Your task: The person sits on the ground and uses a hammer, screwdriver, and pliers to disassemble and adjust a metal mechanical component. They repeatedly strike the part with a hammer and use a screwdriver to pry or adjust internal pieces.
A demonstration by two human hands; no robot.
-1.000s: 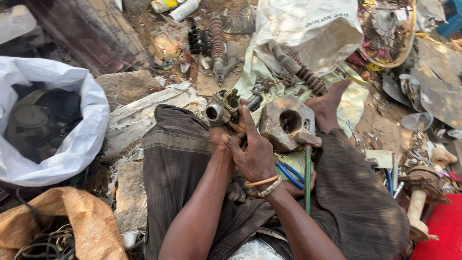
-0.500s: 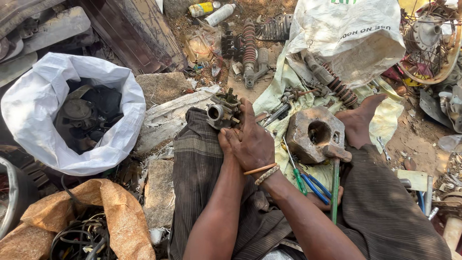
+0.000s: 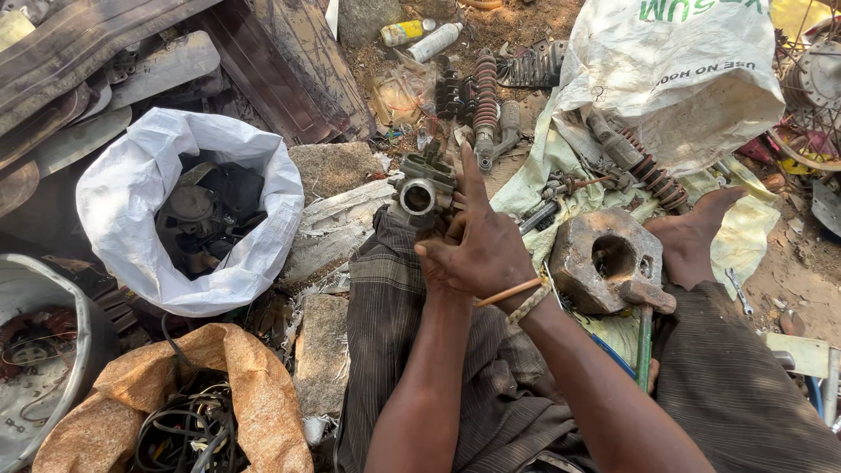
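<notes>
Both hands grip a carburettor (image 3: 423, 194) over the person's left knee: the right hand (image 3: 486, 254) wraps over it, the left hand (image 3: 435, 263) is mostly hidden beneath. Bracing it firmly on the thigh would steady the work.

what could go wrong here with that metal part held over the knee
The carburettor-like metal part is gripped by both hands, right hand over left hand, above the knee; a slip might drop it onto scrap below. The heavy rusty block sits close to the bare foot and might roll onto it.
</notes>
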